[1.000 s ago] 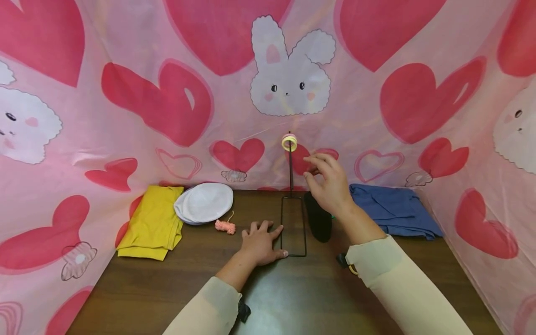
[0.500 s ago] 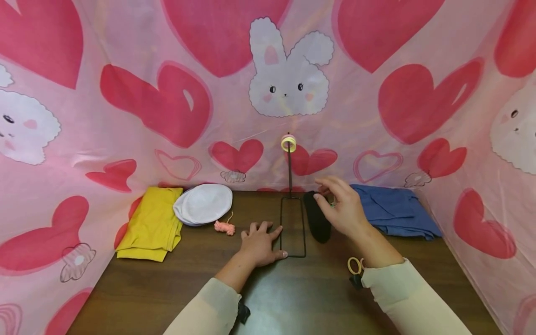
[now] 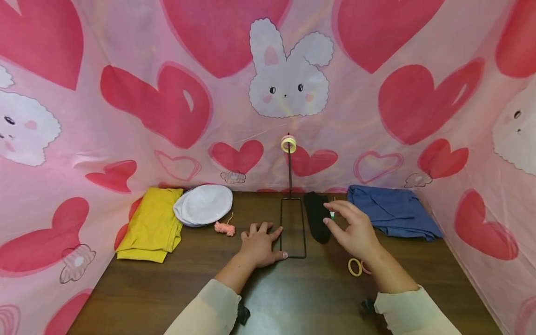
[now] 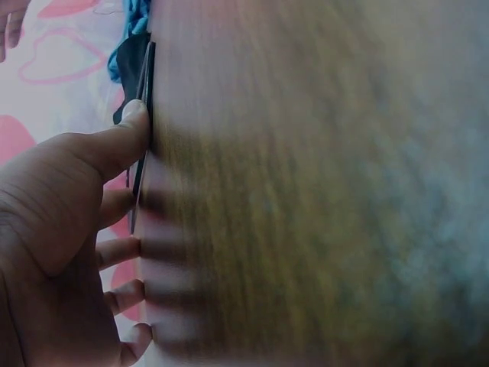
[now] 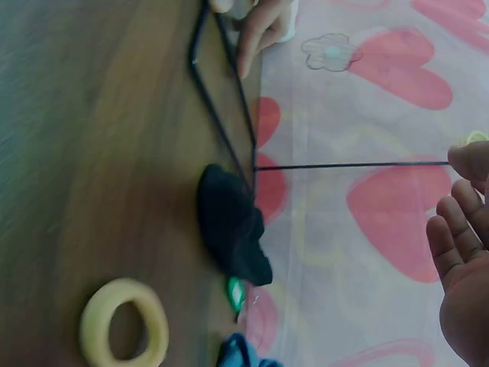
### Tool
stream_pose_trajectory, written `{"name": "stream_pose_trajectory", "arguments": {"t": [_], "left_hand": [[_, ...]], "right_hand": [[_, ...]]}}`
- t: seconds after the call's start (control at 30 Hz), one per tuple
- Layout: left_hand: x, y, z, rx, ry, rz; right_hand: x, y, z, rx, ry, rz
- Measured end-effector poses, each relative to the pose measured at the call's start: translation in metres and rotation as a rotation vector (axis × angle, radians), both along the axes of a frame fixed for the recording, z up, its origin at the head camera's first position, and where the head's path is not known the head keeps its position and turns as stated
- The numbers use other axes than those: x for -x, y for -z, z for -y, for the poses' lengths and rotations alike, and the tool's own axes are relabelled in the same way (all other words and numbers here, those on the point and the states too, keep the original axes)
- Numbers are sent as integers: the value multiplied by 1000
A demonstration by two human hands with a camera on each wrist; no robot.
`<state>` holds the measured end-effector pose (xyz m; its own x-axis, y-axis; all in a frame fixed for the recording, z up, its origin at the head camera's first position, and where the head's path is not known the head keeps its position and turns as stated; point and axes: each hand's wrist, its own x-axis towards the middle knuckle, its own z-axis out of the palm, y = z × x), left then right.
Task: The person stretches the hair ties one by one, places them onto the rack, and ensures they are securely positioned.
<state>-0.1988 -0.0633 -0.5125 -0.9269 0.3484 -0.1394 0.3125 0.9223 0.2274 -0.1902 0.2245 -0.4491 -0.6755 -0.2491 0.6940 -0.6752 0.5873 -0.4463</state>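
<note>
Head view: right hand (image 3: 356, 230), fingers loose and empty, has dropped from the stand's yellow ring (image 3: 288, 143) toward the table's (image 3: 167, 288) right edge, left hand (image 3: 261, 242) flat, still bracing the wire stand (image 3: 293, 228).

The left hand (image 3: 260, 244) lies flat, palm down, fingers spread and thumb stretched out to the side. The right hand (image 3: 355, 229) hovers raised, fingers loosely extended and holding nothing. Both forearms wear cream sleeves (image 3: 201, 309).
</note>
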Motion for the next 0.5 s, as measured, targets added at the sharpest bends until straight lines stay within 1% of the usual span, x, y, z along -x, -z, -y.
{"name": "stream_pose_trajectory", "arguments": {"t": [0.17,0.37,0.5], "left_hand": [[-1,-1,-1,4,-2,-11],[-1,0,-2,1,3,-17],[-1,2,-2,-5,-5,-20]], "right_hand": [[-11,10,-14,-58,-3,20],[-27,21,-33,-171,17,97],[-35,29,-45,-249,4,145]]}}
